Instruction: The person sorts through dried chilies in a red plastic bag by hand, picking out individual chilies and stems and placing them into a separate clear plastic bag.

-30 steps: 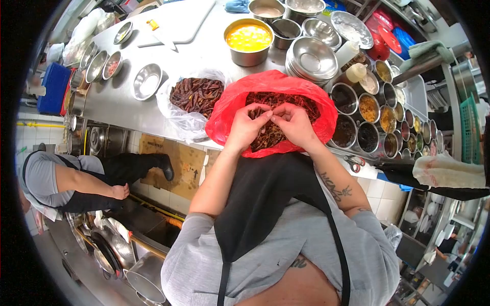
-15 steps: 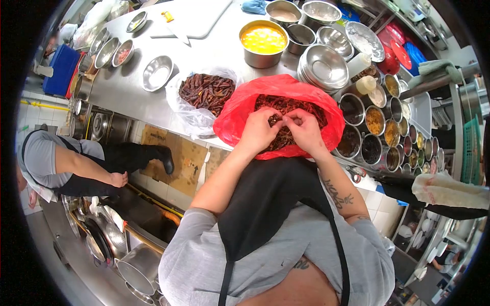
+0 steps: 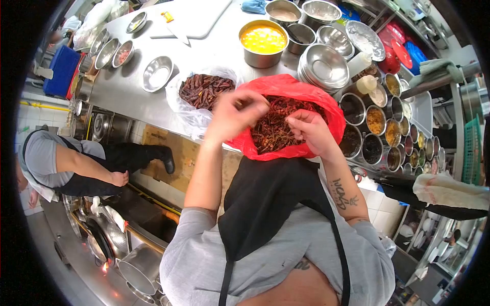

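Note:
A red plastic bag [image 3: 333,102] stands wide at the mouth, filled with dark red dried chillies and stalks [image 3: 275,135]. Over its right part is my right hand [image 3: 312,131], thumb and fingertips pinched together; whatever they may hold is too small to make out. My left hand [image 3: 236,116] is raised at the bag's left rim, smeared by motion, its fingers curled, between the red bag and a clear plastic bag [image 3: 178,109]. Whole dark dried chillies [image 3: 201,92] fill the clear bag, partly covered by my left hand.
Behind the bags are a pot of yellow liquid [image 3: 263,43], stacked steel bowls [image 3: 324,66] and a small bowl [image 3: 158,73]. A knife [image 3: 178,35] lies by a white cutting board [image 3: 204,20]. Several seasoning tins [image 3: 375,120] line the right. A co-worker's arm [image 3: 84,166] is at left.
My hands were together over the red bag, pinching a dark piece. They have separated: the left has swung left toward the clear bag, the right has shifted slightly right. A small flame shows lower left.

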`<state>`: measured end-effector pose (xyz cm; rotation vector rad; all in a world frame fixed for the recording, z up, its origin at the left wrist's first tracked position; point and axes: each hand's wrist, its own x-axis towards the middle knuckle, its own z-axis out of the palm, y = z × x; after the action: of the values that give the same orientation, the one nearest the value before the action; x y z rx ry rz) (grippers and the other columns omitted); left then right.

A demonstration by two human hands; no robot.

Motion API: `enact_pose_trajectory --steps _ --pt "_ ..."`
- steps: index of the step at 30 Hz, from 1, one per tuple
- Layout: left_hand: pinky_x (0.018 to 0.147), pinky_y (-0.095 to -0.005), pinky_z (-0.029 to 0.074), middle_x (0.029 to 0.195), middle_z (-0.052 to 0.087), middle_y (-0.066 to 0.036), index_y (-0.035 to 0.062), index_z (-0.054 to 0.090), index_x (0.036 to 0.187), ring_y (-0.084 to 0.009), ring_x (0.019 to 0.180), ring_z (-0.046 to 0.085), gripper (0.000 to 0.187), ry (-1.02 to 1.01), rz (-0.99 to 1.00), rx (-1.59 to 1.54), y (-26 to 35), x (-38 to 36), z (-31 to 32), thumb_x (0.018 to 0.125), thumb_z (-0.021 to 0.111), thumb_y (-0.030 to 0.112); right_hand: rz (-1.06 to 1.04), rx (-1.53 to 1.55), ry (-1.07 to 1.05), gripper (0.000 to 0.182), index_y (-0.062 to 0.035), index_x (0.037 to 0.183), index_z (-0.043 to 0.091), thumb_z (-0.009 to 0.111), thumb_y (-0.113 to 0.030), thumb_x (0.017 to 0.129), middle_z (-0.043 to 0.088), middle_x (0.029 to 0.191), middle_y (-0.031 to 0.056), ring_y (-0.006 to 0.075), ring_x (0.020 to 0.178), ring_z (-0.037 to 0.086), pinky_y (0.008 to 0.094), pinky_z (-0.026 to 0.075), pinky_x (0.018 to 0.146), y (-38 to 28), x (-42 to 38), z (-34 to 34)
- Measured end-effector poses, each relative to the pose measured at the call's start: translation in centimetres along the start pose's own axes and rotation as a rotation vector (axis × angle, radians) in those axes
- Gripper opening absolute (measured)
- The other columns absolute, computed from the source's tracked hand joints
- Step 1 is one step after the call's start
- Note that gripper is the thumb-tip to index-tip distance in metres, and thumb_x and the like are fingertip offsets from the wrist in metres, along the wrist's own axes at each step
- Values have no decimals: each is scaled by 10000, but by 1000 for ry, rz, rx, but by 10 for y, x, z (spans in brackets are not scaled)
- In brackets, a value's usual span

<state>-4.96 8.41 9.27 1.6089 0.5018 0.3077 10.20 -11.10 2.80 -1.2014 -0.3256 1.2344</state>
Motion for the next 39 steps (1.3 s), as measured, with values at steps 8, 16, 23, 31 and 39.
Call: enact_pose_trajectory --steps 8,16,23,31,39 --pt "961 -425 476 1191 626 -165 97 677 1193 -340 1114 599 507 232 -128 957 -110 69 -102 787 758 388 -49 -89 82 125 -33 1004 643 674 -136 941 557 765 -45 39 602 436 205 342 527 2 1 -3" --pt "1106 -697 256 1567 305 -194 203 489 1439 -468 1425 288 718 293 -391 1110 -129 116 -86 790 656 464 -55 -157 95 141 -36 1018 652 686 -142 932 573 774 -46 34 616 449 200 345 535 6 2 -4" --pt "1089 -746 213 1563 330 -169 245 503 1439 -452 1427 301 704 156 -200 1214 -148 86 -57 830 655 562 -187 -359 206 129 -23 999 677 710 -100 901 636 807 -2 71 693 547 233 439 614 3 3 -5" --pt "1131 -715 177 1621 207 -178 300 397 1516 -470 1484 169 786 172 -238 1202 -138 55 -69 823 694 522 -286 -840 258 242 -15 1050 687 740 -127 842 703 930 89 205 830 655 329 517 767 9 9 -11" --pt "976 -424 480 1220 630 -173 48 670 1169 -274 1131 615 365 387 187 594 -62 38 -57 867 732 244 -312 -1220 140 560 -48 1276 598 784 -233 781 630 1251 174 315 1196 585 405 449 1040 -15 48 -17"
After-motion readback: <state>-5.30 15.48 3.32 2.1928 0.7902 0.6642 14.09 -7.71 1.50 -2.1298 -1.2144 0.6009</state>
